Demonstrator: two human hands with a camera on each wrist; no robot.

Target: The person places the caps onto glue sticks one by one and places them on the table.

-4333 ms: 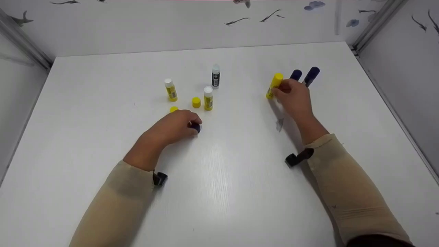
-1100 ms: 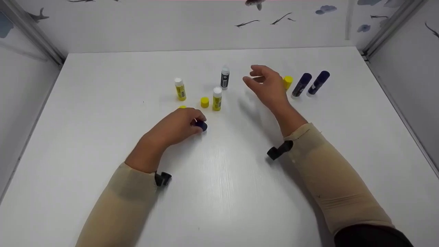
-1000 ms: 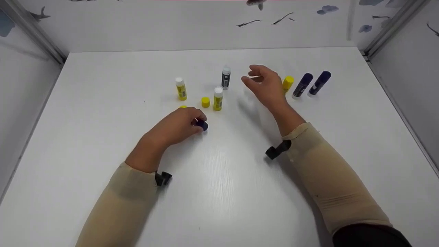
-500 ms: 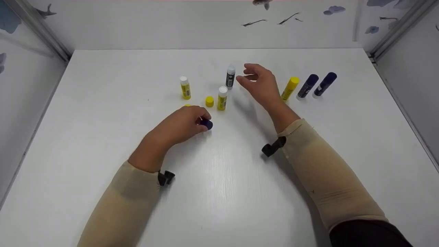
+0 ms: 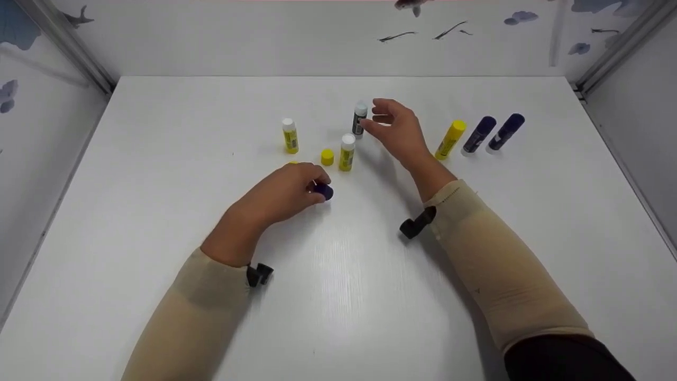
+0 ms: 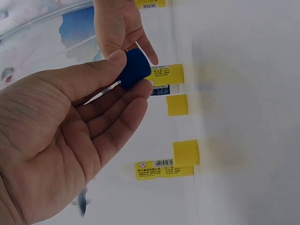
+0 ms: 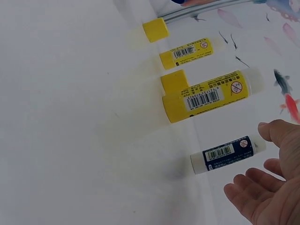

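Observation:
Between thumb and fingers, my left hand (image 5: pixel 283 193) pinches a dark blue glue stick cap (image 6: pixel 136 68) just above the table. My right hand (image 5: pixel 399 132) is at the right side of an upright glue stick with a dark blue label (image 7: pixel 227 153), thumb and fingers apart; the right wrist view shows no grip on it. Two uncapped yellow glue sticks stand nearby, one in front (image 5: pixel 346 153) and one to the left (image 5: pixel 290 138). A yellow cap (image 5: pixel 327 157) sits between them; a second yellow cap (image 6: pixel 186 152) is mostly hidden behind my left hand in the head view.
To the right of my right hand stand a capped yellow glue stick (image 5: pixel 450 139) and two capped dark blue ones, the nearer (image 5: pixel 479 135) and the farther (image 5: pixel 506 133). White panels with fish pictures (image 5: pixel 238 37) enclose the white table (image 5: pixel 338 296) at back and sides.
My right hand has let go of the yellow glue stick at the right and moved left to the dark blue-labelled stick. The left hand keeps its pinch on the cap. The head view has shifted slightly.

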